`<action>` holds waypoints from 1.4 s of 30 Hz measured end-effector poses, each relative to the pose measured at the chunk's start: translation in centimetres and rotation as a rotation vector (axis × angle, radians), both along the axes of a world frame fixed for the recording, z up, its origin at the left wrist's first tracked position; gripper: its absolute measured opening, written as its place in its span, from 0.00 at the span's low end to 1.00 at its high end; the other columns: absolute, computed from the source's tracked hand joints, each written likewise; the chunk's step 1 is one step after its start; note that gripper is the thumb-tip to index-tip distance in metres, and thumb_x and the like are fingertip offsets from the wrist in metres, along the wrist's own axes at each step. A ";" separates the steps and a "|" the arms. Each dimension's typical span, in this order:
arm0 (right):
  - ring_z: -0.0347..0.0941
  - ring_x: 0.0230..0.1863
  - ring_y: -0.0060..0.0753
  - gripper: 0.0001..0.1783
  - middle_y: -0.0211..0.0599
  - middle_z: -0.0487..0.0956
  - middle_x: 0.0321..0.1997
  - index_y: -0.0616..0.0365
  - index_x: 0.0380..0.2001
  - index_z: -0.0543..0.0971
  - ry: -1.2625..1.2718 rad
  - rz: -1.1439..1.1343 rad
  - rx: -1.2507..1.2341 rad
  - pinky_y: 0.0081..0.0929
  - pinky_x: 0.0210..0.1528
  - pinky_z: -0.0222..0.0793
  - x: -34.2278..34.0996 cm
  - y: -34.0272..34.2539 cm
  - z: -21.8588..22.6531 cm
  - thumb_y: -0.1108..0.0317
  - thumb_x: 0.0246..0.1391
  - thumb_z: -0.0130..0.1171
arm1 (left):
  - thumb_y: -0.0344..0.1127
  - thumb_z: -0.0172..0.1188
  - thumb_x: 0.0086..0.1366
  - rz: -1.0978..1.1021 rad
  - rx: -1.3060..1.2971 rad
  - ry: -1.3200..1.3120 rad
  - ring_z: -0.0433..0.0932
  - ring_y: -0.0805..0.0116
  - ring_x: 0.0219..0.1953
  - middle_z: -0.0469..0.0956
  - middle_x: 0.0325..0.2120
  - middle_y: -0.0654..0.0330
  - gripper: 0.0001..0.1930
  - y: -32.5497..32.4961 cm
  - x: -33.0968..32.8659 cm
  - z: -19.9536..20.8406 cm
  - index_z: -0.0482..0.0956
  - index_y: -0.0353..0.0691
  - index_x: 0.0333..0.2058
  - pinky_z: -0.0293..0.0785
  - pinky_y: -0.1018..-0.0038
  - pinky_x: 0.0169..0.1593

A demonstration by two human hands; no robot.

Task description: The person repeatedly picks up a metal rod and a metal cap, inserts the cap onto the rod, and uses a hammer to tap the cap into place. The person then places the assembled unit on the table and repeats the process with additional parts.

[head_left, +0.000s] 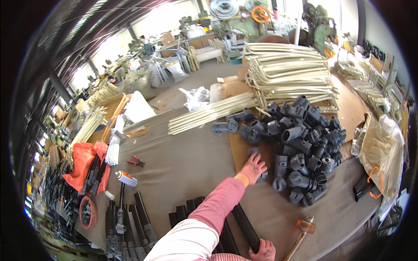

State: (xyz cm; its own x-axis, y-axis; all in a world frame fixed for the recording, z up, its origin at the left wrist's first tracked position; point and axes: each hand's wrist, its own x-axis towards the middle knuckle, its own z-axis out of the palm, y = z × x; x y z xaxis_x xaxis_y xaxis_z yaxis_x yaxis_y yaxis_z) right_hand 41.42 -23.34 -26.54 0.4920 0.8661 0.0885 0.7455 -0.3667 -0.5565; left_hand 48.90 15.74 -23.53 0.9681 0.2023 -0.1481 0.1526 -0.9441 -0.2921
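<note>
My left hand point(252, 168), in a pink glove, reaches out with its fingers apart at the left edge of a heap of black plastic pipe connectors point(300, 143). Dark connectors lie close beside its fingers; nothing shows in its grip. Low in the picture, my right hand point(263, 251), also gloved in pink, is closed round the near end of a black tube point(244, 224). That tube slants up and left, its far part passing behind my left sleeve. More black tubes point(191, 205) lie left of it, partly hidden by my left arm.
A wooden-handled mallet point(306, 226) lies right of my right hand. Bent cream tubes point(287, 69) are stacked behind the connectors. To the left are red-handled pliers point(136, 161), a spray can point(126, 179), black tubes with grey fittings point(130, 226) and a red basket point(88, 212).
</note>
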 end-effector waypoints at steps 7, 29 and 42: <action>0.75 0.44 0.51 0.31 0.45 0.77 0.39 0.58 0.43 0.73 -0.085 -0.021 -0.049 0.49 0.45 0.74 -0.7 -0.8 -1.4 0.47 0.41 0.68 | 0.50 0.68 0.47 0.272 -0.316 -0.092 0.72 0.57 0.58 0.76 0.50 0.53 0.35 -4.6 -13.8 5.9 0.74 0.40 0.54 0.51 0.53 0.71; 0.76 0.31 0.26 0.25 0.35 0.81 0.34 0.65 0.45 0.77 0.380 0.016 0.225 0.24 0.37 0.74 6.4 -6.0 21.2 0.77 0.39 0.69 | 0.35 0.56 0.71 0.842 -3.213 -0.594 0.81 0.56 0.53 0.80 0.51 0.47 0.19 -33.3 -43.8 6.5 0.74 0.29 0.56 0.77 0.63 0.59; 0.74 0.26 0.24 0.13 0.28 0.75 0.25 0.60 0.37 0.75 1.049 0.205 0.363 0.26 0.31 0.73 -6.3 6.3 10.6 0.74 0.52 0.69 | 0.31 0.60 0.66 0.755 -2.575 -1.197 0.82 0.50 0.47 0.81 0.43 0.49 0.15 -29.9 -43.9 12.9 0.74 0.32 0.50 0.78 0.50 0.55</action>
State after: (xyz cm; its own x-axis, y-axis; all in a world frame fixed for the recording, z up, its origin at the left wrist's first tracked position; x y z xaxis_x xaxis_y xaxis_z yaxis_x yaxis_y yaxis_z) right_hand 35.10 -17.01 -15.90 0.3222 0.9464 -0.0221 -0.1258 0.0196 -0.9919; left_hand 5.03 -14.12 -10.67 0.7342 0.6070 -0.3040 -0.3814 0.7393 0.5550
